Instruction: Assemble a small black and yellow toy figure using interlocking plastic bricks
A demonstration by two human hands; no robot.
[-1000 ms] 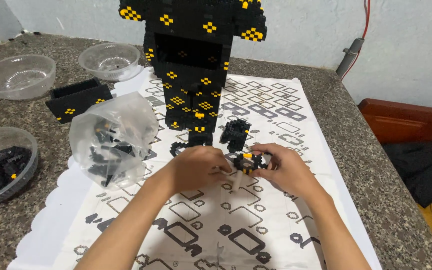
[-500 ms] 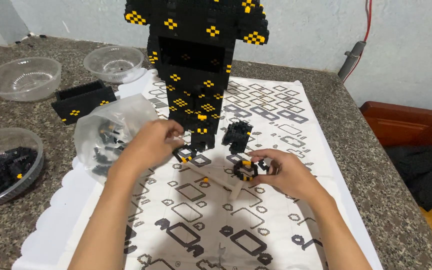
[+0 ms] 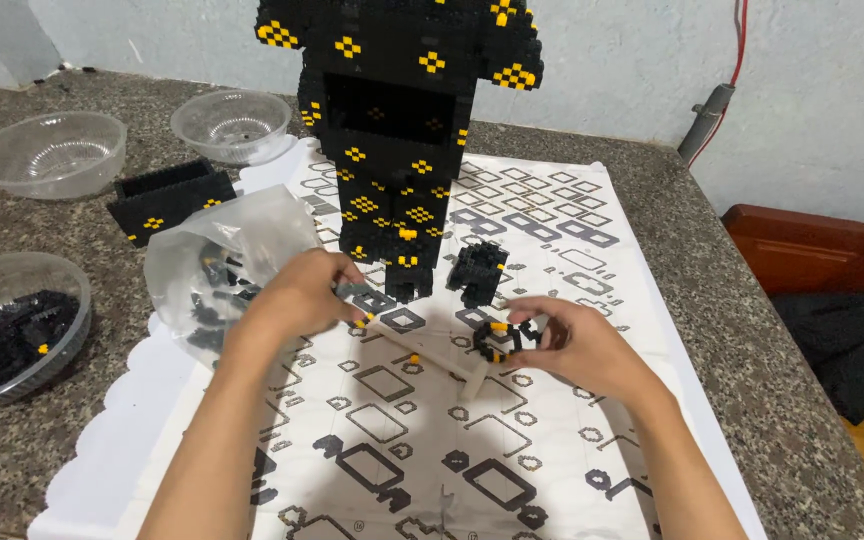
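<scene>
Assembly of a small block section is in hand beside the tall black-and-yellow block model (image 3: 397,130) standing on the patterned instruction sheet (image 3: 552,260). The right hand (image 3: 577,345) holds a small black-and-yellow block cluster (image 3: 499,340) just above the sheet, fingers clamped on it. The left hand (image 3: 302,295) sits at the mouth of the clear plastic bag of loose blocks (image 3: 217,270), fingers curled together near a small piece with a yellow tip; whether they grip it cannot be told. A separate small black sub-assembly (image 3: 477,272) stands on the sheet between the model's base and the right hand. Judgement: the step is fetching one piece for the held cluster; the next move calls for bringing both hands together and aligning studs squarely before pressing. A clear bowl of black blocks (image 3: 2,325) rests at the bench's left edge.
</scene>
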